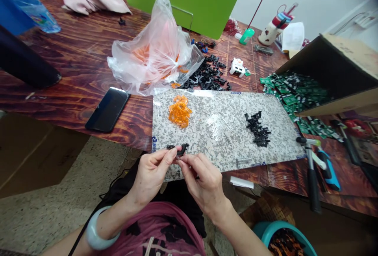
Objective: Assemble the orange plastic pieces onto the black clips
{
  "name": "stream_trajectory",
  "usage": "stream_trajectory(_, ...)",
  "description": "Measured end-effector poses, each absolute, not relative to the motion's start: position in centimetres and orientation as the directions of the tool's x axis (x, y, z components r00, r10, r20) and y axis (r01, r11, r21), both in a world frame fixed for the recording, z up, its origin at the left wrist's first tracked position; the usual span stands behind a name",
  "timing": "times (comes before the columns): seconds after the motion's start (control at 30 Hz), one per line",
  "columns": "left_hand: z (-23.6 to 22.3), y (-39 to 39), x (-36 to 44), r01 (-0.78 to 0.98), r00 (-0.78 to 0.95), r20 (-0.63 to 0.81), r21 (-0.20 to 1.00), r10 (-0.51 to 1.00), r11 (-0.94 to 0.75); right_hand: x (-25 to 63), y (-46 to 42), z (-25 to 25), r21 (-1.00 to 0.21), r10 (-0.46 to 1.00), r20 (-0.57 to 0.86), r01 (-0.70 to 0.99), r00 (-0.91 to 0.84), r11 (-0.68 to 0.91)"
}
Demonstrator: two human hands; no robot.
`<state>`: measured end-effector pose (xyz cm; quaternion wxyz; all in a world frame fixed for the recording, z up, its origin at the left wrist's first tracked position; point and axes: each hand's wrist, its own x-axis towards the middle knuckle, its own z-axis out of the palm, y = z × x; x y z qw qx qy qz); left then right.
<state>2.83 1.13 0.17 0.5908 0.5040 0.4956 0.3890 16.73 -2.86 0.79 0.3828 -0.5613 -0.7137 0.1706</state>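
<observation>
Fingertips of the left hand [150, 177] and the right hand [203, 185] were pinched together on a small black plastic piece [178, 149], held just above the near edge of a speckled granite-pattern board [230, 157]. Both grips were closed on it, though the fingers hid part of the piece. (A pale bangle [100, 228] sat on the left wrist.) From where I stood, I could pick out no finished assembly, and a great many parts lay in loose piles, sorted by colour. On the board, taking the hands as the centre of the clock, a pile of orange plastic links [179, 111] sat at 12 o'clock, a small group of clear pieces [215, 127] at 1, and a pile of black parts [256, 129] at 2. Beyond the board, a larger heap of black parts [208, 75] spread across the wooden table [71, 67] beside a clear plastic bag [153, 51] holding orange pieces. A cardboard box [339, 59] lay on its side at 2 o'clock among green-and-white strips [292, 94]. A teal basin [274, 226] of mixed parts sat low at 4 o'clock, and a black phone [108, 109] lay at 10.
</observation>
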Motion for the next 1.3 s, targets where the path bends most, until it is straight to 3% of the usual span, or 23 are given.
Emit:
stream_trajectory(0.33, 0.6, 1.1, 3.1, 0.072, 0.211, -0.178, 0.983, 0.961, 0.167, 16.4, -2.9, 0.8, -0.625, 0.914, 0.39, 0.697, -0.112, 0.352)
stream_trajectory(0.5, 0.5, 1.0, 3.3, 0.088, 0.196, -0.151, 0.987, 0.969, 0.136, 16.4, -2.9, 1.0, -0.666, 0.918, 0.39, 0.666, -0.072, 0.335)
stream_trajectory(0.67, 0.6, 0.9, 3.1, 0.134, 0.2, -0.113, 0.987, 0.973, 0.087, 16.6, -2.9, 1.7, -0.834, 0.964, 0.255, 0.522, 0.08, 0.177)
stream_trajectory(0.8, 0.7, 0.7, 2.9, 0.2, 0.25, -0.038, 0.98, 0.967, -0.013, 16.9, -2.7, 2.2, -0.899, 0.987, 0.116, 0.434, 0.112, 0.056)
stream_trajectory(1.13, 0.1, 0.8, 2.2, 0.331, 0.455, 0.088, 0.907, 0.886, -0.26, 18.1, -2.1, 2.3, -0.917, 0.995, -0.1, 0.386, 0.023, -0.101)
stream_trajectory(1.3, 0.2, 0.9, 1.7, 0.368, 0.581, 0.018, 0.886, 0.813, -0.283, 19.3, -1.6, 2.8, -0.826, 0.981, -0.155, 0.559, -0.116, -0.064)
